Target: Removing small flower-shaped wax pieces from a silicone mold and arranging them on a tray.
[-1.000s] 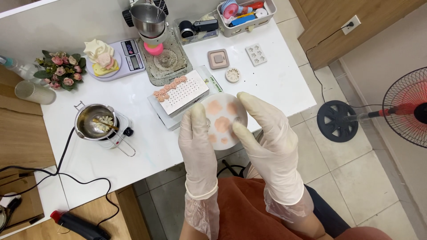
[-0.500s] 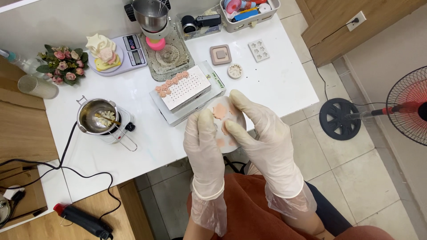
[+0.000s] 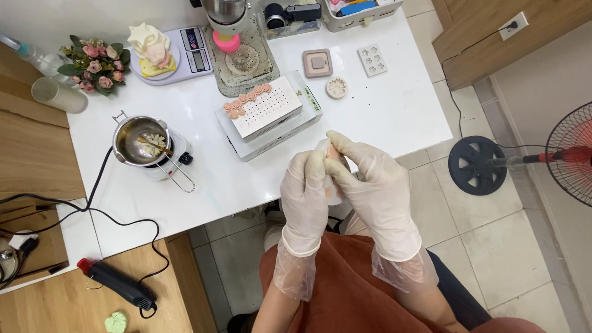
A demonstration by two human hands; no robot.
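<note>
While the white bench carries the perforated tray of pink flowers, I hold a pale round mould off its near edge, my gloved left hand and right hand both closed on it; bending too hard could crack the pink pieces inside or drop them to the floor

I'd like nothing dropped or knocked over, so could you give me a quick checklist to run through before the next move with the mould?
1. Both gloves on, left hand and right hand: ok.
2. Round pale mould held by both hands: ok.
3. Mould over the white table: not ok, it is past the edge.
4. Pieces loosened from the mould: cannot tell, hands cover it.
5. Metal pot upright on its small heater: ok.
</note>
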